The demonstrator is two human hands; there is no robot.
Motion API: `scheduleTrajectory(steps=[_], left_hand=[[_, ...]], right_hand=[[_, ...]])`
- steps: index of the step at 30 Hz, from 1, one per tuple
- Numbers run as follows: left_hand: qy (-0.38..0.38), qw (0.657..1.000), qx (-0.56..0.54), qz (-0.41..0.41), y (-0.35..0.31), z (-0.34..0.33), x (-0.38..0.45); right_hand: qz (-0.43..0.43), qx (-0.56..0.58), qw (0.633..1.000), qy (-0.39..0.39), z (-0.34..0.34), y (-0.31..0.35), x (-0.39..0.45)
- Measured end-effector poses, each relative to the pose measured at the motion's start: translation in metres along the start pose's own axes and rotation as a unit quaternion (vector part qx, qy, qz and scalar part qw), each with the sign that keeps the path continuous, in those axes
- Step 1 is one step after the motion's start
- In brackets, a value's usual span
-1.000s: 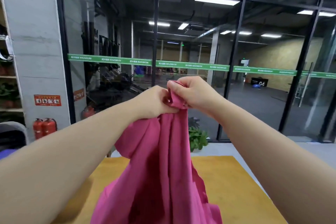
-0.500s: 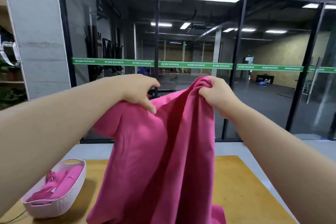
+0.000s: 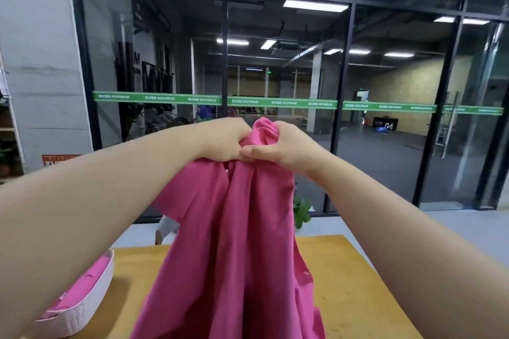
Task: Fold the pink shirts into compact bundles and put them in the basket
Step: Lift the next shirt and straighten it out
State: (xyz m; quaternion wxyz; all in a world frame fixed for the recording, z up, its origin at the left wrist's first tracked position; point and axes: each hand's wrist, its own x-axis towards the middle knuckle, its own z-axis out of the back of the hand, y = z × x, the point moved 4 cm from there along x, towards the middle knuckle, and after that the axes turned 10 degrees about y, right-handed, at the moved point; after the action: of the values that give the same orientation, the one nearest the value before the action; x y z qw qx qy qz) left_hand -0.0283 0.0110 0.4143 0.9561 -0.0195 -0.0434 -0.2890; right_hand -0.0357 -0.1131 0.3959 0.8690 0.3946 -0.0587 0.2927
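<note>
— Both sets of my fingers are curled tight into cloth. The left hand (image 3: 224, 143) has its fingers tucked under a bunched edge, and the right hand (image 3: 278, 146) pinches the same gather, thumb laid flat across the front. The two hands touch, knuckle to thumb.

— What are you holding?

— One pink shirt (image 3: 237, 242), raised in the air before me. It hangs from that single gathered point in long loose folds, and its lower part drops out of sight at the bottom of the view, over the yellow table (image 3: 344, 283).

— So it isn't folded yet?

— Not at all, as I judge it. This looks like the sorting-out step: finding the collar or shoulders so the shirt can be opened square. With the cloth bunched like this, I cannot tell which part of the garment I have.

— And the basket?

— The white basket (image 3: 91, 300) stands on the table to my left, well apart from the hanging shirt. Pink cloth already lies inside it (image 3: 85, 281).

— What next?

— I'd say my hands need to part along the top edge until the shirt hangs flat, then lay it on the table for folding. The fabric is limp and will slump unless it is kept taut.
</note>
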Motion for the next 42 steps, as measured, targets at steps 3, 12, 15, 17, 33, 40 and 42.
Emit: scheduleTrajectory(steps=[3, 12, 15, 17, 33, 40, 42], left_hand=[[-0.053, 0.994, 0.098, 0.018, 0.005, 0.029, -0.007], [-0.371, 0.927, -0.023, -0.051, 0.028, 0.102, -0.043], [-0.328, 0.94, -0.066, -0.073, 0.023, 0.105, -0.049], [-0.29, 0.951, -0.087, -0.057, 0.026, 0.104, -0.047], [-0.276, 0.89, 0.335, -0.143, 0.045, 0.078, -0.09], [-0.352, 0.924, -0.069, 0.136, 0.094, 0.08, -0.101], [-0.296, 0.91, -0.272, 0.097, 0.093, 0.071, -0.104]], right_hand=[[-0.028, 0.033, 0.997, 0.056, -0.001, -0.006, -0.005], [-0.047, 0.106, 0.991, -0.062, 0.018, -0.014, -0.006], [-0.03, 0.127, 0.991, -0.039, 0.013, -0.02, -0.01], [0.009, 0.143, 0.99, 0.003, -0.001, -0.018, -0.01], [0.007, 0.144, 0.989, 0.021, -0.039, -0.004, 0.008], [0.06, -0.039, 0.939, 0.337, -0.114, 0.026, 0.007], [0.05, -0.086, 0.955, 0.279, -0.112, 0.024, 0.013]])
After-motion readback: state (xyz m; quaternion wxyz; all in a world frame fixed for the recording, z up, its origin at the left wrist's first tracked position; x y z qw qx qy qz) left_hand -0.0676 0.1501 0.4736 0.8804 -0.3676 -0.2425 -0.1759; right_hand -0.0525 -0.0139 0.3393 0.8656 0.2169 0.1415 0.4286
